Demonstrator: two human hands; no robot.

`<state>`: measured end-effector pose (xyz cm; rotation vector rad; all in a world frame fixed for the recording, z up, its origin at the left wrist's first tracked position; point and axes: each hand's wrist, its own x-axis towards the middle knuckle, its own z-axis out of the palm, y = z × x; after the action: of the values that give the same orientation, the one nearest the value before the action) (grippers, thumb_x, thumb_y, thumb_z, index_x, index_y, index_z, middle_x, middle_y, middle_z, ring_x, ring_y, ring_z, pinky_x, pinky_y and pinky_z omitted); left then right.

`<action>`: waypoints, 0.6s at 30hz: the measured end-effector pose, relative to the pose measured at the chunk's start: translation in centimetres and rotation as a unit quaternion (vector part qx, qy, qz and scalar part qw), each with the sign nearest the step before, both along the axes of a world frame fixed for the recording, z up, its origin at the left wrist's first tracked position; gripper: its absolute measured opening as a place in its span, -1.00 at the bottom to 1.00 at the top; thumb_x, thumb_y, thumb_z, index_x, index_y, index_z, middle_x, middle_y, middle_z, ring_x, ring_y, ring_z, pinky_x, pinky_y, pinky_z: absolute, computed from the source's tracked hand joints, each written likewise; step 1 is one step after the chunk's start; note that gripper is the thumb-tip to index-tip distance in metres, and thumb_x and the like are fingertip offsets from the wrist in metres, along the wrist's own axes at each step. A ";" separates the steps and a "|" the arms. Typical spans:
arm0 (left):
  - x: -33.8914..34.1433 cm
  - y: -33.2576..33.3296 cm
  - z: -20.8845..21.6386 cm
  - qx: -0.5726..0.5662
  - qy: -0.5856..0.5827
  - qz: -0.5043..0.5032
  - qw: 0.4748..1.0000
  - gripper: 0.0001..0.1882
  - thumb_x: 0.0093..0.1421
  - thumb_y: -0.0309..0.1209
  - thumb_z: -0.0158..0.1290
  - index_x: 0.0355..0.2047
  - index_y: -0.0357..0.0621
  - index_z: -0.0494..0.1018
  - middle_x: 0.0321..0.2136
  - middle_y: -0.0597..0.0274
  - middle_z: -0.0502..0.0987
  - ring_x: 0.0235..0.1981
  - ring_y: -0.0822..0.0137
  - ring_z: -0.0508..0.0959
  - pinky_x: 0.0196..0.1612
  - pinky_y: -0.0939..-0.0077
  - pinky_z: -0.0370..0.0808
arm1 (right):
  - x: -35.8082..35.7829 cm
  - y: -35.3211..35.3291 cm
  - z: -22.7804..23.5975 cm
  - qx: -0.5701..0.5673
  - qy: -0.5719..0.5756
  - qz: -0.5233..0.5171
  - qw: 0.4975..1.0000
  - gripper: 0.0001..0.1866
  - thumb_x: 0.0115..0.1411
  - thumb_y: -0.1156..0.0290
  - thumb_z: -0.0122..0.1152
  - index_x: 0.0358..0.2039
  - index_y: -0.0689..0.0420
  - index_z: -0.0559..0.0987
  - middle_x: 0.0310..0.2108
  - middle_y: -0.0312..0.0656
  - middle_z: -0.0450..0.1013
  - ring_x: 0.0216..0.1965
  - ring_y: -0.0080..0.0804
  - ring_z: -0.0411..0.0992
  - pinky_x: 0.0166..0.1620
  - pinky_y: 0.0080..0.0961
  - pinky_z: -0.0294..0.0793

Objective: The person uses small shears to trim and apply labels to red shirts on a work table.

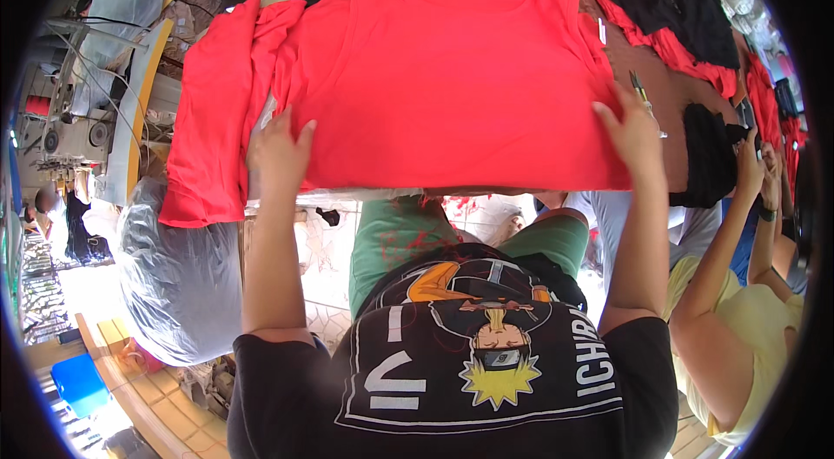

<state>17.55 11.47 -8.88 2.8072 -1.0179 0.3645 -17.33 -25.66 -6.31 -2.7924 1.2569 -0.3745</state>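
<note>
A red sleeveless top (460,68) lies spread out on the table in front of me, its scooped neckline at the far side. My left hand (285,151) rests at its left edge, thumb spread from the fingers. At the right edge lies my right hand (634,133), thumb on the red fabric and also apart from the fingers. Neither hand visibly grips the cloth. Just beyond the right fingers is a small pointed metal tool (641,87), partly hidden; its kind is unclear. Another red garment (213,120) hangs over the table's near edge, left of my left hand.
Black and red garments (673,12) are heaped at the far right, with a black cloth (708,155) nearer. On the right a co-worker in a yellow shirt (738,329) handles something. A large filled plastic bag (178,277) stands at the left, below sewing machinery (82,133).
</note>
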 end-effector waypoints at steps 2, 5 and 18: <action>-1.5 1.3 1.7 -0.064 0.163 0.033 0.984 -0.52 0.14 -0.05 0.10 -0.15 -0.25 0.49 -0.28 -0.06 0.56 -0.21 0.07 0.55 -0.13 0.27 0.45 | -1.8 0.4 2.1 0.066 -0.002 -0.052 0.996 -0.40 0.07 -0.16 0.20 -0.16 0.16 0.56 -0.19 0.05 0.49 -0.14 -0.10 0.49 -0.09 -0.16 0.42; -3.1 1.7 4.5 0.015 0.269 0.071 0.960 -0.55 0.09 -0.07 0.15 -0.38 -0.31 0.52 -0.47 -0.10 0.56 -0.40 0.06 0.58 -0.26 0.27 0.47 | -3.5 1.4 4.5 0.213 0.069 -0.103 0.969 -0.43 0.01 -0.10 0.32 -0.46 0.28 0.55 -0.53 0.00 0.50 -0.45 -0.16 0.54 -0.38 -0.25 0.48; -1.1 5.3 16.4 -0.423 0.364 0.014 0.829 -0.67 0.11 -0.19 0.19 -0.26 -0.20 0.52 -0.38 0.36 0.52 -0.44 0.52 0.53 -0.38 0.63 0.46 | -5.1 1.1 15.2 0.451 -0.621 0.136 0.626 -0.71 0.25 0.37 0.10 -0.07 0.25 0.48 -0.09 -0.12 0.49 -0.07 -0.39 0.47 -0.03 -0.49 0.48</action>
<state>16.50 16.76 7.56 1.8603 -0.4495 -0.2227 -22.44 -24.56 8.84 -1.1917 0.3773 -1.0051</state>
